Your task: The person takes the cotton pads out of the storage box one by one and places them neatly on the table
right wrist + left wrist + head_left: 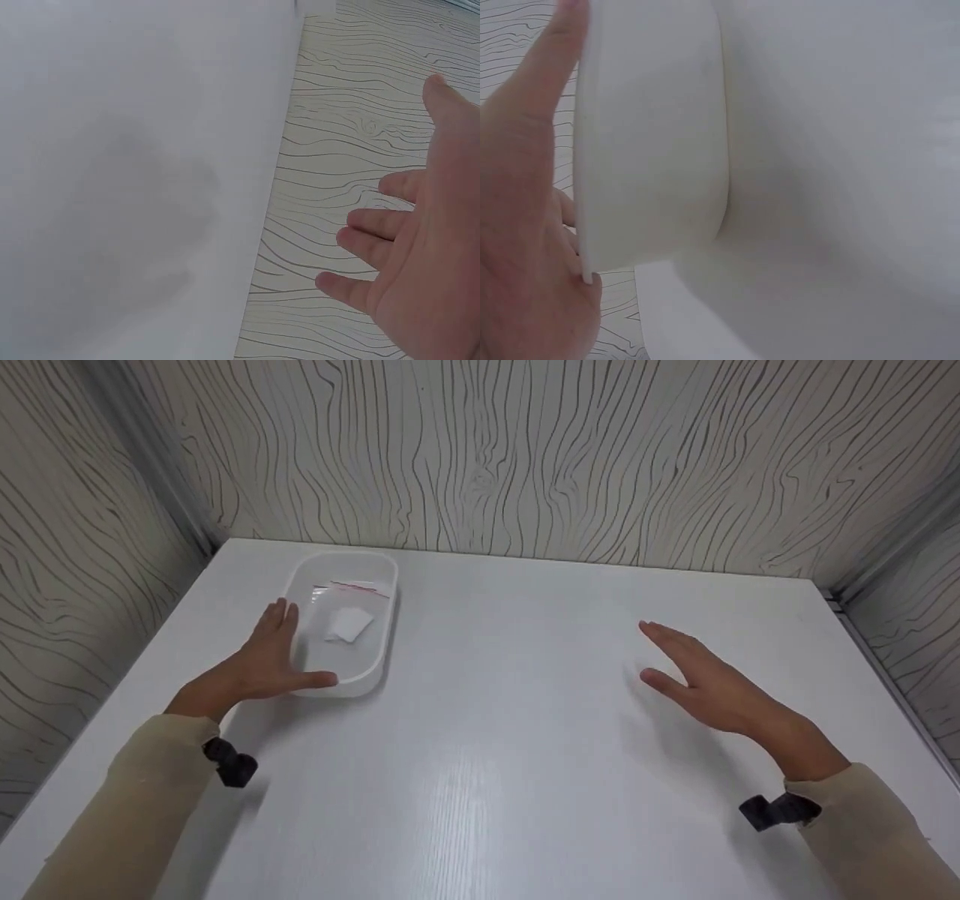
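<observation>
The tub (364, 685) sits at the worktop (487, 660)'s far left, the bag (349, 619) lying inside. The left grip (259, 664), spread wide, touches the tub's rim; the right grip (705, 679) hangs wide, well apart. Pushed from one side only, it could skid or tip, I'd reckon.

Bare table (510, 697) lies open from the right hand (709, 682) toward nine o'clock, up to the tub (364, 687); a wall (517, 465) bars passage at twelve.

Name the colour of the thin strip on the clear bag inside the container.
Red; the strip shows best in the head view.
</observation>
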A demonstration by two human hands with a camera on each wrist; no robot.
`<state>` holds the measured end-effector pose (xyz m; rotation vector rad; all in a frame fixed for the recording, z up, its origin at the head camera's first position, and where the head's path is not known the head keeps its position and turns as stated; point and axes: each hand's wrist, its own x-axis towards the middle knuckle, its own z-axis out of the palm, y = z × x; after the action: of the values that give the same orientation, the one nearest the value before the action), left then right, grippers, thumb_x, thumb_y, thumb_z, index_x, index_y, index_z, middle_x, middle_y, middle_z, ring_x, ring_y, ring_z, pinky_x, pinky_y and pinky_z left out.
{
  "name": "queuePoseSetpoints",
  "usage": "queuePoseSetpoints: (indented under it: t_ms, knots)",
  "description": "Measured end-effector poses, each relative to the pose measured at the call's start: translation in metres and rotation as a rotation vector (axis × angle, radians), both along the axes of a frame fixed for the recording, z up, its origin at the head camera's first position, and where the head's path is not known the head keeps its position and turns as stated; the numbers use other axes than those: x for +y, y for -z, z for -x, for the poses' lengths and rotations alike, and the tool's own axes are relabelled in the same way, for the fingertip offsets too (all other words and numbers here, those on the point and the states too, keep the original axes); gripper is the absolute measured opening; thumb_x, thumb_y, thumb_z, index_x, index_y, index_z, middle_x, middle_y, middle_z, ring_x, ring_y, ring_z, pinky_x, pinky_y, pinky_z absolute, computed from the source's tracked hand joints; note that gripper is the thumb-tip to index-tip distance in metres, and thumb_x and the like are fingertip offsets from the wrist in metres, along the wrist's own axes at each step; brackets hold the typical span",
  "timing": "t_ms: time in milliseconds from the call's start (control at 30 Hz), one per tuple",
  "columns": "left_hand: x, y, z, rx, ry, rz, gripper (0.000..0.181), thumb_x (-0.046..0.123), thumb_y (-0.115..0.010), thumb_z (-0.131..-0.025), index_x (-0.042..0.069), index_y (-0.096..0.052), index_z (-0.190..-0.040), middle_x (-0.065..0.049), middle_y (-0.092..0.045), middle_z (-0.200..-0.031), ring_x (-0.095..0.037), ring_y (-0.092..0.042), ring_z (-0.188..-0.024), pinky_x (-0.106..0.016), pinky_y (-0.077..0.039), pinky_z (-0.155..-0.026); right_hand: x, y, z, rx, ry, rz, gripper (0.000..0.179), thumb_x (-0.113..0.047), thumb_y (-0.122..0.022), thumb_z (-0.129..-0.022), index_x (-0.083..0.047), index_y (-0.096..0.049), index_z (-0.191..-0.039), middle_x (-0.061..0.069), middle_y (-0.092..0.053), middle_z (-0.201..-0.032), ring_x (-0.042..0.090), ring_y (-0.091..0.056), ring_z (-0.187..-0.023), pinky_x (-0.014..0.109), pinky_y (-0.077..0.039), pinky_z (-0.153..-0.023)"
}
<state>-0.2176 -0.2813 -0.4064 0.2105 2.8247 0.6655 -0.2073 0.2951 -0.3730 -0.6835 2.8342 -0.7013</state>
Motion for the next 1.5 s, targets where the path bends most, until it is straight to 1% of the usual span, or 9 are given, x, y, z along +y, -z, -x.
queuePoseSetpoints:
  t_ms: [133,367,567,633,800,933,1100,1233,1500]
  knots:
    - [0.002,0.001,-0.002,0.012,0.006,-0.009,0.135,0.064,-0.075,-0.082,-0.012,0.008,-0.156,-0.033,0.015,-0.163,-0.048,0.014,-0.151,-0.064,-0.007,-0.12,-0.003,-0.003,-0.001,0.003,-0.005,0.058,0.069,-0.045,-0.051,-0.106,-0.011,-0.029,-0.161,0.015,-0.031,-0.163,0.04,-0.026,-0.15,0.064,-0.025,-0.116]
    - [0.009,0.002,-0.009,0.022,-0.004,-0.015,0.136,0.066,-0.075,-0.08,-0.01,0.007,-0.157,-0.032,0.015,-0.164,-0.048,0.013,-0.152,-0.065,-0.01,-0.119,-0.006,-0.002,-0.002,0.02,-0.027,0.149,0.055,-0.035,-0.053,-0.107,-0.01,-0.042,-0.155,0.013,-0.046,-0.154,0.04,-0.048,-0.135,0.061,-0.041,-0.105]
    - [0.015,0.001,-0.015,0.017,-0.001,-0.008,0.136,0.066,-0.076,-0.081,-0.009,0.007,-0.157,-0.03,0.015,-0.165,-0.047,0.013,-0.152,-0.065,-0.01,-0.119,-0.007,-0.002,-0.003,0.026,-0.033,0.198,0.049,-0.03,-0.054,-0.108,-0.015,-0.046,-0.153,0.007,-0.052,-0.149,0.031,-0.057,-0.128,0.035,-0.05,-0.098]
    - [0.018,0.001,-0.017,0.018,0.004,-0.007,0.135,0.065,-0.076,-0.081,-0.01,0.006,-0.158,-0.03,0.015,-0.165,-0.047,0.013,-0.152,-0.065,-0.01,-0.119,-0.008,-0.002,-0.003,0.019,-0.035,0.218,0.048,-0.028,-0.055,-0.107,-0.014,-0.047,-0.152,0.007,-0.053,-0.148,0.031,-0.059,-0.127,0.025,-0.048,-0.097]
    - [0.026,0.001,-0.023,0.019,0.011,-0.011,0.136,0.066,-0.076,-0.08,-0.009,0.006,-0.158,-0.03,0.014,-0.165,-0.046,0.012,-0.152,-0.064,-0.011,-0.12,-0.012,-0.005,-0.002,-0.014,-0.043,0.293,0.045,-0.024,-0.058,-0.106,-0.011,-0.05,-0.149,0.005,-0.056,-0.145,0.026,-0.058,-0.129,0.013,-0.044,-0.097]
    - [0.034,0.002,-0.027,0.031,0.018,-0.02,0.136,0.066,-0.077,-0.079,-0.01,0.005,-0.158,-0.03,0.013,-0.165,-0.047,0.01,-0.152,-0.064,-0.013,-0.119,-0.016,-0.007,-0.002,-0.071,-0.042,0.381,0.041,-0.019,-0.058,-0.106,-0.007,-0.053,-0.144,0.007,-0.058,-0.141,0.025,-0.059,-0.127,0.014,-0.047,-0.096]
    - [0.044,0.0,-0.033,0.04,0.028,-0.024,0.137,0.068,-0.076,-0.078,-0.01,0.003,-0.158,-0.03,0.012,-0.165,-0.047,0.009,-0.153,-0.064,-0.014,-0.119,-0.022,-0.011,-0.003,-0.157,-0.039,0.497,0.038,-0.012,-0.057,-0.105,0.0,-0.054,-0.141,0.013,-0.057,-0.138,0.02,-0.062,-0.123,0.024,-0.053,-0.094]
    - [0.051,0.0,-0.037,0.043,0.03,-0.021,0.136,0.068,-0.077,-0.078,-0.009,0.002,-0.158,-0.029,0.011,-0.166,-0.046,0.009,-0.153,-0.063,-0.014,-0.119,-0.029,-0.015,-0.004,-0.2,-0.017,0.522,0.036,-0.012,-0.057,-0.105,0.001,-0.054,-0.139,0.014,-0.058,-0.135,0.018,-0.064,-0.118,0.028,-0.056,-0.091]
    - [0.062,0.002,-0.041,0.055,0.037,-0.018,0.137,0.07,-0.076,-0.077,-0.01,0.0,-0.158,-0.029,0.01,-0.166,-0.045,0.008,-0.153,-0.061,-0.015,-0.12,-0.041,-0.025,-0.007,-0.323,0.026,0.599,0.037,-0.014,-0.057,-0.105,0.003,-0.052,-0.138,0.016,-0.058,-0.132,0.026,-0.064,-0.117,0.034,-0.057,-0.092]
